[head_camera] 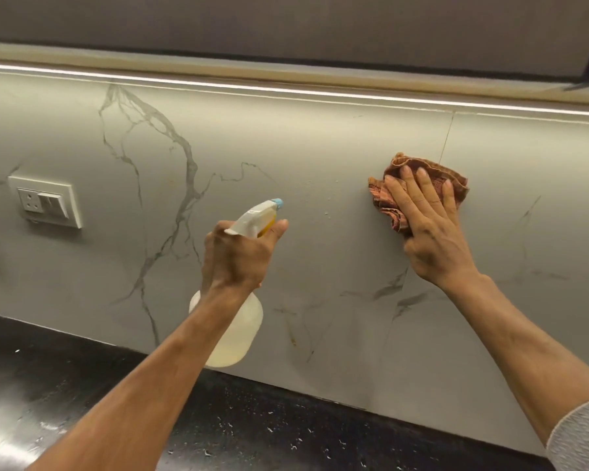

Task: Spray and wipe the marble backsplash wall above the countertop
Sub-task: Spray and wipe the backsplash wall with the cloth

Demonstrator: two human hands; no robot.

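Observation:
The grey-veined marble backsplash wall (286, 147) fills the middle of the view. My left hand (237, 258) grips a clear spray bottle (238, 331) of pale yellow liquid, its white head and blue nozzle (276, 202) aimed at the wall. Small droplets (323, 205) speckle the marble just right of the nozzle. My right hand (429, 229) lies flat, fingers spread, pressing a crumpled reddish-brown cloth (391, 212) against the wall at the right, close to a vertical slab seam (446, 137).
A white socket and switch plate (45, 202) is set in the wall at the left. A black speckled countertop (252, 426) runs along the bottom. A light strip (286, 90) glows under the dark upper cabinet (286, 25).

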